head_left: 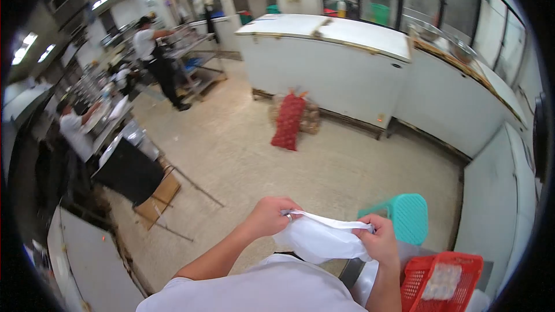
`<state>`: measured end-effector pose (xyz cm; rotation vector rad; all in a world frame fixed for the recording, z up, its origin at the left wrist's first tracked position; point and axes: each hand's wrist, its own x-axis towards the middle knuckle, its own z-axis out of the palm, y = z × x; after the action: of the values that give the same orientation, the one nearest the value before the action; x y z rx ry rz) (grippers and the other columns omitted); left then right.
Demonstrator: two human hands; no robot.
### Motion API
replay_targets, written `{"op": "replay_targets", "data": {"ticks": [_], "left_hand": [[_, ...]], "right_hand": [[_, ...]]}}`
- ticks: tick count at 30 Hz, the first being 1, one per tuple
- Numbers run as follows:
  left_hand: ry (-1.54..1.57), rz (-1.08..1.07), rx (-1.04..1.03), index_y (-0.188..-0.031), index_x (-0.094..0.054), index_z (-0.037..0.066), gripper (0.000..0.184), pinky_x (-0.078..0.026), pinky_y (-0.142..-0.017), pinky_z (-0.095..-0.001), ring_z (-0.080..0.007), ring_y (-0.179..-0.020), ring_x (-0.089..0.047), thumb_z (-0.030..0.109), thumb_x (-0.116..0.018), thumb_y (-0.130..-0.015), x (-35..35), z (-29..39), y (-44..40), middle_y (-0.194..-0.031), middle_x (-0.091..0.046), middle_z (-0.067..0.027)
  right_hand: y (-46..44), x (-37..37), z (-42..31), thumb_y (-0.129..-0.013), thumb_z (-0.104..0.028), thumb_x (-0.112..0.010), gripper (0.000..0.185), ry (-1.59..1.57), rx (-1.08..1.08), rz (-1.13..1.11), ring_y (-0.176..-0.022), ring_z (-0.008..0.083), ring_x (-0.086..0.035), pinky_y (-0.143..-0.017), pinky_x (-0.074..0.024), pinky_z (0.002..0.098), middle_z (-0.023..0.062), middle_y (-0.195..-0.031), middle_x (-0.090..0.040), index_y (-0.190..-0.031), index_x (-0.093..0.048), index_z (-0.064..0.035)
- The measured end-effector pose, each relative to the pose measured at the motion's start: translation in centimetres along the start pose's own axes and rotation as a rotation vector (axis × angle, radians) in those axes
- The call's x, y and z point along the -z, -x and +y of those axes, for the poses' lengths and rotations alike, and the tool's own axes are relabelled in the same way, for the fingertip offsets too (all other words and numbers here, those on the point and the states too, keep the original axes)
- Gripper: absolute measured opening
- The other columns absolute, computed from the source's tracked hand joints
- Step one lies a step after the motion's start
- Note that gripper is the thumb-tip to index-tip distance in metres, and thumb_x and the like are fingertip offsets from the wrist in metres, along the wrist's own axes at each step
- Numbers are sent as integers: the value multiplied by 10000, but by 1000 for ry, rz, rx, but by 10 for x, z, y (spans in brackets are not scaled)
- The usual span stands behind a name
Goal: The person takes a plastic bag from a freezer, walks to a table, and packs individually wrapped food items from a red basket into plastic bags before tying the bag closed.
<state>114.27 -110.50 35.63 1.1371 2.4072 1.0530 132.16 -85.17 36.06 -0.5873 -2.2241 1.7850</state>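
Observation:
A thin white piece of material (324,241), cloth or a bag, is stretched between my two hands in front of my waist. Its upper edge looks folded or hemmed and sags slightly. My left hand (270,217) is closed on one end of that edge, and a ring shows on a finger. On the other end, my right hand (381,239) pinches the edge between thumb and fingers. The lower part of the material hangs loose, close to my white shirt. I cannot tell whether it is cloth or plastic.
Beside my right forearm is a red plastic basket (471,267); a turquoise stool (409,219) stands behind it. A red mesh sack (289,121) leans near the white chest freezer (324,58). At left are a black bin (130,170) and people at work tables (196,46).

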Motion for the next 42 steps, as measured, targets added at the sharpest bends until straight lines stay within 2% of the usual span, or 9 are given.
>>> {"op": "replay_targets", "data": {"ticks": [5,11,16,18,21,27,34,39,42], "left_hand": [[-361,85,-227,-1384,-602,138,616,-420,-1073,-440,-334,-1284,-520,255,-811,-816,15,24,56,-1393,-596,-126],[211,-384,48,-1187,-692,22,373,-517,-918,-380,-252,-1041,-665,227,-776,-887,-19,38,51,-1125,-721,-134],[811,-79,240,-1062,-732,-1,293,-524,-715,-298,-71,-818,-608,280,-663,-1016,-44,27,11,-900,-732,-24],[764,-108,238,-1059,-737,7,291,-519,-710,-279,-60,-816,-613,284,-657,-1021,-49,48,-12,-908,-723,2],[726,-180,214,-1063,-738,14,268,-518,-712,-274,-63,-817,-616,269,-674,-1011,-75,70,-42,-923,-723,8],[747,-392,85,-1117,-706,-11,238,-552,-813,-322,-131,-910,-676,178,-710,-972,-123,89,-100,-1011,-739,-53],[1279,-855,193,-1262,-607,-32,306,-538,-968,-384,-224,-1107,-674,113,-651,-995,-194,132,-176,-1241,-681,-133],[1084,-983,81,-1127,-695,-10,204,-534,-820,-309,-134,-932,-665,148,-669,-1000,-256,166,-187,-1063,-726,-50],[927,-1107,-39,-1061,-731,8,155,-510,-774,-276,-89,-891,-633,138,-679,-994,-277,186,-182,-1000,-726,-8]], "right_hand": [[10,-57,-14,-759,-193,-847,237,323,65,-226,-592,151,-618,-557,-477,335,101,-643,-665,-775,-717,4],[18,-52,-30,-815,-151,-810,213,-1,80,-325,-681,126,-665,-617,-527,318,69,-760,-718,-958,-752,-5],[-4,29,-7,-906,-65,-684,467,-808,155,-122,-1055,188,-675,-952,-540,360,155,-1273,-671,-1351,-578,26],[-1,47,34,-912,-63,-684,564,-672,105,-141,-1153,220,-642,-1044,-495,384,161,-1413,-586,-1433,-488,25],[29,49,54,-926,-120,-725,455,-510,-27,-250,-1079,165,-648,-946,-515,334,94,-1245,-685,-1338,-596,26],[81,46,76,-902,-132,-756,220,-499,-225,314,-898,133,-678,-827,-544,323,67,-1001,-745,-1054,-741,27],[169,48,55,-888,-118,-758,250,-320,-281,952,-900,141,-681,-828,-550,320,44,-990,-750,-1099,-743,16],[232,24,50,-857,-53,-767,525,-402,-255,986,-1174,174,-610,-1025,-491,357,102,-1318,-642,-1347,-594,28],[260,19,18,-855,-59,-768,555,-264,-241,1392,-1238,191,-579,-1066,-464,375,115,-1366,-602,-1365,-570,34]]}}
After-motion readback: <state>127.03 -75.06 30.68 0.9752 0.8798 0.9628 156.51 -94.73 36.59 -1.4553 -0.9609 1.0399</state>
